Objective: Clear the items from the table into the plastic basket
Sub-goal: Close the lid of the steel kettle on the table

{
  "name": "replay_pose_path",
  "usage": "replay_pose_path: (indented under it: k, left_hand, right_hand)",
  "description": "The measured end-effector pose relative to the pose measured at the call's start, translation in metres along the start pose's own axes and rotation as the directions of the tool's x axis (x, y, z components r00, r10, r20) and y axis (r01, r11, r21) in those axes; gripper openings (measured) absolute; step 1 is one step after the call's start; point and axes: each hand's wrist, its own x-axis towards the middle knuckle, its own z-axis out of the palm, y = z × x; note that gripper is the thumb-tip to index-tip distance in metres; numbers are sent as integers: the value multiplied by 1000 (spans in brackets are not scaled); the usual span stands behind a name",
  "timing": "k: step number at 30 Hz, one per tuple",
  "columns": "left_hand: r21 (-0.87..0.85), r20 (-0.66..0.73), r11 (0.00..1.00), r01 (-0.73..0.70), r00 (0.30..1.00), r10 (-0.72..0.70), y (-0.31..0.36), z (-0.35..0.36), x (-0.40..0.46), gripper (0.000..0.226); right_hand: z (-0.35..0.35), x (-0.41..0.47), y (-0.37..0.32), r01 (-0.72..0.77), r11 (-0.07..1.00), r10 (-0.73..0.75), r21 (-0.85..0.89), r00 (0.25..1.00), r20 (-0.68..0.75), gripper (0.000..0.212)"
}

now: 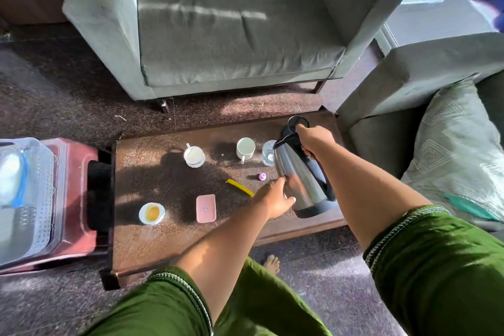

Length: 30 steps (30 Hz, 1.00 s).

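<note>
While the steel flask [298, 176] serves as the reference point, tilted above the right end of the dark table [163, 240], the contents stand as follows.

Containers:
- White mug [245, 148], just left of the flask's upper half, upright; inside looks pale, contents cannot be told.
- Clear glass [268, 153], between that mug and the flask, partly hidden by the flask's shoulder.
- White cup [194, 156], further left of the flask, holding a milky liquid.
- Small white bowl [151, 213], far left and nearer the person, with an amber residue at its bottom.
- Plastic basket [26, 194], translucent, well apart from the flask beyond the table's left end, resting on a reddish stool [79, 199]; something white and blue lies in it, too blurred to name.

Loose items:
- Pink case [206, 208], left of the flask's base.
- Yellow comb [240, 187], between the pink case and the flask.
- Small pink cap [262, 176], just left of the flask's body.

Hands:
- Right hand [313, 140] curls round the flask's black handle near the lid, arm extended.
- Left hand [275, 199] lies against the flask's lower side, fingers spread along the steel, thumb near the base.

Surroundings: grey armchair [234, 30] beyond the table; green sleeves [436, 267] in the foreground.
</note>
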Motion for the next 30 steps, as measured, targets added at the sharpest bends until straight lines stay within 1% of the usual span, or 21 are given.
replay_pose_path:
  k: [6, 19, 26, 30]
  left_hand:
    - [-3, -2, 1000, 20, 1000, -20, 2, 0, 2, 48]
    - [-32, 4, 998, 47, 999, -47, 2, 5, 10, 47]
    - [-13, 4, 999, 51, 999, -51, 3, 8, 10, 49]
    - [10, -4, 999, 43, 999, -43, 2, 9, 10, 53]
  right_hand:
    - [-2, 0, -2, 16, 1000, -16, -15, 1000, 1, 52]
    - [-2, 6, -5, 29, 999, -29, -16, 1000, 11, 46]
    - [-4, 7, 1, 19, 1000, -19, 4, 1000, 0, 48]
    - [-1, 3, 8, 4, 1000, -3, 31, 1000, -10, 53]
